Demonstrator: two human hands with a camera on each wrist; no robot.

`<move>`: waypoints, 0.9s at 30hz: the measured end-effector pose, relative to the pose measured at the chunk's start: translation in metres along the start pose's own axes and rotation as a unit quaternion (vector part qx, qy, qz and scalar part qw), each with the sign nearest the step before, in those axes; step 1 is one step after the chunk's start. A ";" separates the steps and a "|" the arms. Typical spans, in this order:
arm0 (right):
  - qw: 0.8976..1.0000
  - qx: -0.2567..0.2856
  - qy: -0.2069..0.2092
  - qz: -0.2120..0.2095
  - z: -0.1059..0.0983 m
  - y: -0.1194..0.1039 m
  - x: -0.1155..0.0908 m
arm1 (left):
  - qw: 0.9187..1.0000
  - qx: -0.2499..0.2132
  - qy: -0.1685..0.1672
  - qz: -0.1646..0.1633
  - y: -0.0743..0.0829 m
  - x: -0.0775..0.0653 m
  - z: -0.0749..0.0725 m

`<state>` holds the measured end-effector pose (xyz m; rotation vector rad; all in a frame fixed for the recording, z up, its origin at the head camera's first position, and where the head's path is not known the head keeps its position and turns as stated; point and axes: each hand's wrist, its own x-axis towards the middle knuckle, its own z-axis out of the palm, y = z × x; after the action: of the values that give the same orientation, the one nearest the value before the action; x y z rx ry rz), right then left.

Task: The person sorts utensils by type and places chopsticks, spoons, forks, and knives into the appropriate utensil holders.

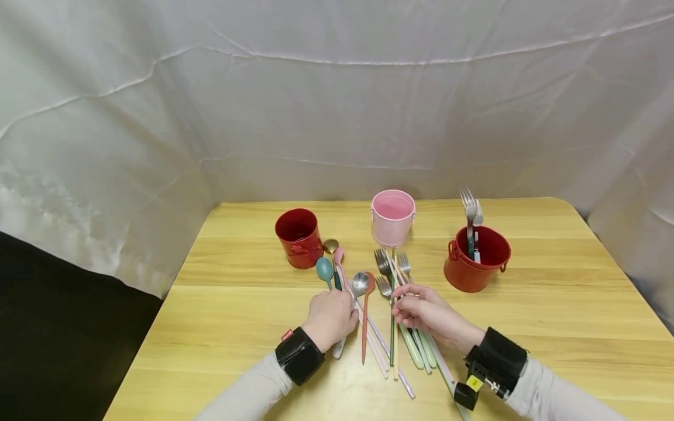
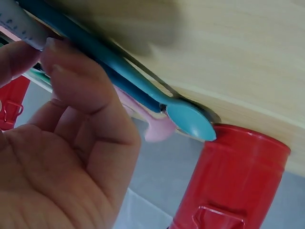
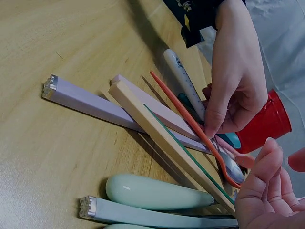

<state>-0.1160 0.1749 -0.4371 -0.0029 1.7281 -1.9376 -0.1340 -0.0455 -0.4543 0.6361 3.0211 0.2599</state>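
My left hand (image 1: 332, 318) pinches a metal spoon (image 1: 360, 283) by its white patterned handle (image 3: 183, 86), low over the pile. Beside that hand lie a teal spoon (image 1: 325, 269), a pink spoon (image 1: 339, 256), a gold-bowled spoon (image 1: 331, 245) and an orange-red spoon (image 1: 364, 327). Over the forks (image 1: 384, 286) hovers my right hand (image 1: 429, 318), its fingers loosely bent. In the right wrist view a gap shows between thumb and fingers, with nothing visible in it. Below it are several chopsticks (image 3: 167, 143) and pale green fork handles (image 3: 152, 191).
A red bucket (image 1: 302, 251) stands behind the spoons, and a pink bucket (image 1: 393, 231) at the back middle. The right red bucket (image 1: 470, 275) holds a fork (image 1: 468, 210) and another light-handled utensil. A pale curtain (image 1: 337, 117) hangs behind the wooden table (image 1: 221, 292).
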 end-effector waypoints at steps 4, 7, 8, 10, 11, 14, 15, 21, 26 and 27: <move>1.000 0.002 -0.007 0.002 -0.002 0.000 0.000 | 1.000 -0.010 -0.002 -0.007 0.000 0.001 0.001; 1.000 0.006 -0.011 0.001 -0.003 0.001 0.001 | 1.000 -0.028 0.005 -0.008 -0.002 0.001 0.003; 1.000 0.008 -0.013 0.002 -0.004 0.001 0.001 | 0.999 -0.037 0.009 -0.008 -0.004 0.000 0.003; 1.000 0.014 -0.015 0.003 -0.005 0.001 0.001 | 0.998 -0.062 0.014 -0.007 -0.006 0.000 0.002; 1.000 0.017 -0.016 0.003 -0.006 0.002 0.000 | 0.997 -0.078 0.015 -0.007 -0.007 -0.001 0.001; 1.000 0.020 -0.017 0.002 -0.008 0.003 -0.001 | 0.992 -0.125 0.016 -0.012 -0.010 -0.002 -0.001; 1.000 0.020 -0.017 0.001 -0.008 0.003 -0.001 | 0.990 -0.140 0.016 -0.013 -0.011 -0.002 -0.002; 1.000 0.023 -0.015 0.004 -0.013 0.005 -0.004 | 0.976 -0.217 0.028 0.005 -0.019 -0.004 -0.004; 1.000 0.025 -0.016 0.007 -0.014 0.004 -0.004 | 0.967 -0.252 0.031 0.010 -0.022 -0.003 -0.003; 0.999 0.026 -0.017 0.007 -0.014 0.003 -0.004 | 0.966 -0.255 0.034 0.010 -0.023 -0.003 -0.004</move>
<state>-0.1159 0.1894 -0.4413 -0.0057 1.6517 -1.9603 -0.1406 -0.0677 -0.4546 0.6113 2.8189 1.0315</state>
